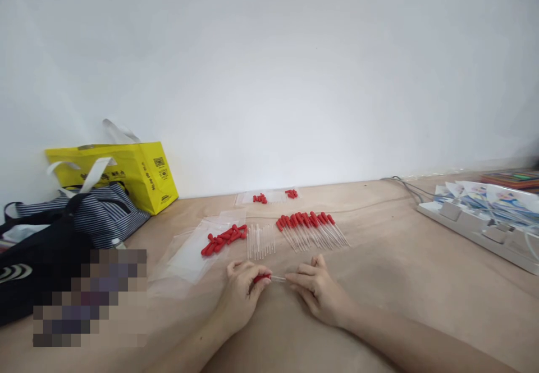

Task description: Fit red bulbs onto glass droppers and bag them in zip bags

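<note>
Between thumb and fingers, my left hand (244, 291) pinches a red rubber bulb (261, 278). From the bulb a clear glass dropper tube (278, 279) runs to the right, its far end pinched by my right hand (318, 289). How far the tube sits inside the bulb is hidden by my left fingers. Beyond my hands lie loose red bulbs (223, 240) on plastic bags, a group of bare clear tubes (261, 242), and a slanted row of droppers (311, 230) with red bulbs on their upper ends.
Clear plastic bags (189, 258) lie left of the tubes. Near the wall are more bagged red bulbs (260, 199). A yellow bag (158, 176), a striped bag (105, 215) and a black bag (46, 266) crowd the left. At right is a white power strip (480, 244) with cables.
</note>
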A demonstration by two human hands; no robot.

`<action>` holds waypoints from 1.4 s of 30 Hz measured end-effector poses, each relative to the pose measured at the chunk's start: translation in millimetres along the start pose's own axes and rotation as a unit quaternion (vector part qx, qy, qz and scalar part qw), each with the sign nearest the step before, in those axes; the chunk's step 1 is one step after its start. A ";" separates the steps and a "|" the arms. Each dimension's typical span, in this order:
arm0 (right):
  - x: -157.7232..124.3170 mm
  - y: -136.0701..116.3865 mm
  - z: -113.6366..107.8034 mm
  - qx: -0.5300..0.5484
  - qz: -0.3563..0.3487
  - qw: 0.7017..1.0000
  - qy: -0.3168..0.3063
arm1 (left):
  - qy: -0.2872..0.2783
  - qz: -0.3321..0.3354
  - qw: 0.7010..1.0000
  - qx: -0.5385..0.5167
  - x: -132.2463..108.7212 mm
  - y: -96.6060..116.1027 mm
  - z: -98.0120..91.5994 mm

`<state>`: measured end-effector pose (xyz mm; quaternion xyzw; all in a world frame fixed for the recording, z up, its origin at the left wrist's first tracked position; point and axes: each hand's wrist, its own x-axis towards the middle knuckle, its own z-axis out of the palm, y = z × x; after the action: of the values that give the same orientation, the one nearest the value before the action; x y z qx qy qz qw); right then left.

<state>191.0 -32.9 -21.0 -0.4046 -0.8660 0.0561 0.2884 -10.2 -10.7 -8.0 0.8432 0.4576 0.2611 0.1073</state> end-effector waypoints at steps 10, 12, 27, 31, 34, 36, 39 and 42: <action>3.3 4.6 -1.3 -0.098 -0.061 0.992 0.059 | -0.007 0.106 0.994 0.039 -4.7 7.8 -0.4; 3.4 1.1 -0.1 -0.081 -0.040 0.994 0.065 | 0.007 0.108 0.993 0.040 -5.5 8.8 0.6; 7.6 -1.3 -2.5 0.007 0.021 0.999 -0.048 | -0.004 0.122 0.992 0.031 -2.5 6.2 1.7; 11.3 1.8 -8.9 0.010 0.012 0.998 -0.056 | -0.024 0.104 0.994 0.012 1.3 5.8 -2.2; 12.4 0.6 -15.4 -0.006 0.008 0.998 -0.058 | -0.032 0.086 0.996 -0.002 2.1 5.3 -3.9; 12.1 -1.3 -18.0 -0.017 0.009 0.998 -0.067 | -0.033 0.073 0.997 -0.003 2.4 3.8 -5.3; 13.9 -1.8 -16.3 -0.017 0.039 0.997 -0.067 | 0.007 0.041 0.999 0.024 5.3 -3.8 -9.8; 23.9 3.5 -9.1 -0.012 0.144 0.989 0.000 | 0.104 -0.028 0.988 0.109 11.3 -19.6 -17.3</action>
<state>186.2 -14.4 -3.8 -0.5288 -0.7991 0.0872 0.2725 -28.6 8.6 2.2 0.8048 0.5157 0.2927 -0.0264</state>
